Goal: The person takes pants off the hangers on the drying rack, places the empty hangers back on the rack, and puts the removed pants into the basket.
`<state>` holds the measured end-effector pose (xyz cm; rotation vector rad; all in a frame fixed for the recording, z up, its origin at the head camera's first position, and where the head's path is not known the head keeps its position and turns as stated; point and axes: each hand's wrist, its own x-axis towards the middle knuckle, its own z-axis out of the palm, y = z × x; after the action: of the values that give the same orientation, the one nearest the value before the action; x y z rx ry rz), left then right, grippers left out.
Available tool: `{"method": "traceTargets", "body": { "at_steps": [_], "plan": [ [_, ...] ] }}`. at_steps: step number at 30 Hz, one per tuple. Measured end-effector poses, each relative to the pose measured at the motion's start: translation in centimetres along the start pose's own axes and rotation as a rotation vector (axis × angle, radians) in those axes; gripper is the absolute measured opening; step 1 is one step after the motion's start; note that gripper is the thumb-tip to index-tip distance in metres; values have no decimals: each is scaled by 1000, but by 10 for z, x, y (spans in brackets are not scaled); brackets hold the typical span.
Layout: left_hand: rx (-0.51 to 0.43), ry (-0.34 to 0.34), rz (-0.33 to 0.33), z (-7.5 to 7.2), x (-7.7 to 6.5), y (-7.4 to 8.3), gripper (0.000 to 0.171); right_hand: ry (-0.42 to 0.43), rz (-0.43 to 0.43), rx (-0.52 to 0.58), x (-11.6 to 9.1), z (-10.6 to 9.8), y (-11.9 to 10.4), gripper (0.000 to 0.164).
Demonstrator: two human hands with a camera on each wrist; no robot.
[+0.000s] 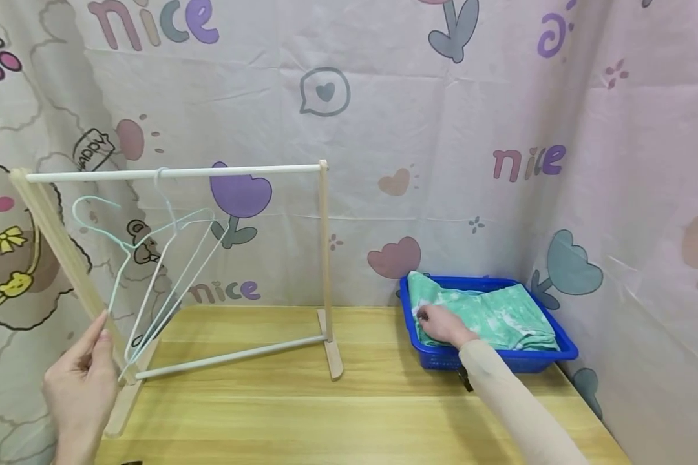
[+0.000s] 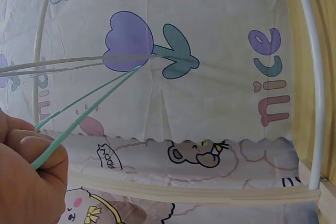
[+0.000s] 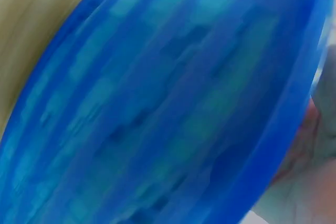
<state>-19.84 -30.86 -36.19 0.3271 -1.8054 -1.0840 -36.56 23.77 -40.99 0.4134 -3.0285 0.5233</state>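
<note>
In the head view my left hand (image 1: 81, 387) grips a mint-green hanger (image 1: 116, 284) low on its frame, beside the rack's near left post. Its hook points up and to the left, under the rack's top bar. The left wrist view shows curled fingers (image 2: 44, 153) round the green hanger. A pale hanger (image 1: 165, 248) hangs from the top bar, overlapping the green one. Over at the right, my right hand (image 1: 444, 324) reaches into a blue basket (image 1: 567, 352), fingers curled at the left part of a folded green-and-white cloth (image 1: 500, 316). The right wrist view is blurred, mostly basket wall.
The wooden rack (image 1: 326, 258) with white bars stands on the left of the wood-grain table (image 1: 349, 426). A printed curtain (image 1: 349, 142) hangs close behind and along both sides. The basket sits near the table's back right edge.
</note>
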Motion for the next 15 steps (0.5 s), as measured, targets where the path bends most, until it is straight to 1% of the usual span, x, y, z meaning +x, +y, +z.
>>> {"method": "traceTargets", "body": {
  "at_steps": [2,4,6,10,15],
  "plan": [
    [-9,4,3,1,0,4,30,103,8,19,6,0,-8,24],
    [-13,5,-1,0,0,6,30,175,28,33,11,2,-18,19],
    [-13,5,-7,-1,0,7,31,230,36,39,16,4,-29,17],
    [9,1,-1,-3,-1,8,31,261,0,64,23,10,-50,19],
    [21,6,24,-2,1,10,30,245,-65,114,34,12,-75,17]
  ]
}}
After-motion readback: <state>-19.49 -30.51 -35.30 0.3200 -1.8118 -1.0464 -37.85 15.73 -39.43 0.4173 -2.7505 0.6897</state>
